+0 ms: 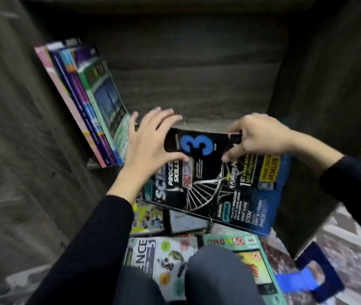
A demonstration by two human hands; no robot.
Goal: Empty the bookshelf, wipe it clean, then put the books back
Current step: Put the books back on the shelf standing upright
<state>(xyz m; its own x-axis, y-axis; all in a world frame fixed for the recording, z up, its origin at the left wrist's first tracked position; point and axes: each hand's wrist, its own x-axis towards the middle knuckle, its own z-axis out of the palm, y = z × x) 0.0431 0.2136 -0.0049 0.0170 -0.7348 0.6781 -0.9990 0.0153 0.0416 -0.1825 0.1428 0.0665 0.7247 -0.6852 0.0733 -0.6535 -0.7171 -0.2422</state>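
Knees [210, 276] in dark trousers fill the bottom of the view, resting over books strewn on the patterned carpet [351, 236]. Both arms in black sleeves reach forward from there.

The left hand [150, 142] has its thumb pressed on the cover of the black science book [210, 179], and its fingers are spread over that book's top-left corner. The right hand [256, 137] pinches the top-right edge of the same book, thumb on the cover and fingers curled behind. The book is held tilted at the front edge of the bookshelf [197, 73] compartment, above the floor pile. A blue cover [282, 175] shows just behind its right edge.

Inside the compartment, a row of books [91, 106] leans against the left wall, at the shelf's left corner.

On the carpet under the held book lie a yellow book [146, 216], a white science book [164, 258] and a teal book [239, 242], overlapping one another. A blue plastic object [313, 278] sits near the carpet's right edge; motion blur hides what it is.
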